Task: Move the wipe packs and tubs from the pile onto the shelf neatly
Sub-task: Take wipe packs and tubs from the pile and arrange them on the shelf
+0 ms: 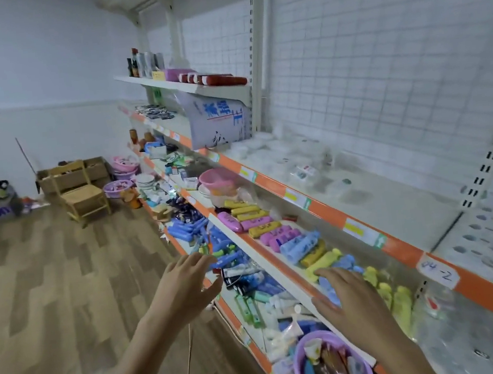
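Note:
A row of wipe packs [278, 232] in yellow, pink, blue and green lies along the middle shelf [265, 257]. My right hand [348, 293] hovers over the blue and yellow packs at the row's near end, fingers spread and holding nothing. One shelf lower, a loose pile of blue, white and green packs and tubes [243, 276] covers the board. My left hand [185, 281] is stretched out in front of that pile, fingers straight and empty.
A purple basin [299, 362] of small items sits at the near end of the lower shelf. A pink basket [216, 179] stands further along the middle shelf. The upper shelf [334, 210] carries clear plastic tubs. A wooden chair [81, 191] and boxes stand at the far wall.

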Motion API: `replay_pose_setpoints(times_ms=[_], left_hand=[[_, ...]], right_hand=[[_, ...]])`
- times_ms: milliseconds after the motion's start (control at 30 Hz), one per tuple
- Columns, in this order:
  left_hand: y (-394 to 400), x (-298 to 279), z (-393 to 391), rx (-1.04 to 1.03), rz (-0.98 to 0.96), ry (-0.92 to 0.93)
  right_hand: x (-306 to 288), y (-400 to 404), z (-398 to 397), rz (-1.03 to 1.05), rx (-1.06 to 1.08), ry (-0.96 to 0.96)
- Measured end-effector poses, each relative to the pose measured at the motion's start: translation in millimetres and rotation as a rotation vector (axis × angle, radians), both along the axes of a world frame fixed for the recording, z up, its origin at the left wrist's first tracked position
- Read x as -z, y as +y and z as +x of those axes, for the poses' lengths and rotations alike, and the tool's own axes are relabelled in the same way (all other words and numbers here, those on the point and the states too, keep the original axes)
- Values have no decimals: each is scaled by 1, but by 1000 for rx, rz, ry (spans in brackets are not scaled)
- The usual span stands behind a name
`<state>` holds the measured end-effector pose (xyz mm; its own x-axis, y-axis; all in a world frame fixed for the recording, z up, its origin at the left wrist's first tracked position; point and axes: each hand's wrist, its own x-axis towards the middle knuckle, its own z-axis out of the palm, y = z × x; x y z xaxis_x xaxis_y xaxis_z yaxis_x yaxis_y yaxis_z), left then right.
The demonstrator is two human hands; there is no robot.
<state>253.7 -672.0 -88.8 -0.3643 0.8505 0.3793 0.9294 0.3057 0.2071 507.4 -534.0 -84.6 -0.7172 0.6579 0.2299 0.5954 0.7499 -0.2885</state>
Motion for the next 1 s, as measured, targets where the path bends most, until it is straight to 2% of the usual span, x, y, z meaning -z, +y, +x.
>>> replay_pose_setpoints(times_ms=[200,367,733,1000], left_hand=[[71,7,-50,31,-18,-49],[153,-5,-104,50,-37,-50],[348,-65,-218,174,33,-59],[485,-65,-296,281,-58,-78]], right_hand=[[0,65,-50,4,23,-14],[-7,157,-104,35,34,56],[-76,350,-208,118,64,196],[-79,442,-297,-20,83,-21]])
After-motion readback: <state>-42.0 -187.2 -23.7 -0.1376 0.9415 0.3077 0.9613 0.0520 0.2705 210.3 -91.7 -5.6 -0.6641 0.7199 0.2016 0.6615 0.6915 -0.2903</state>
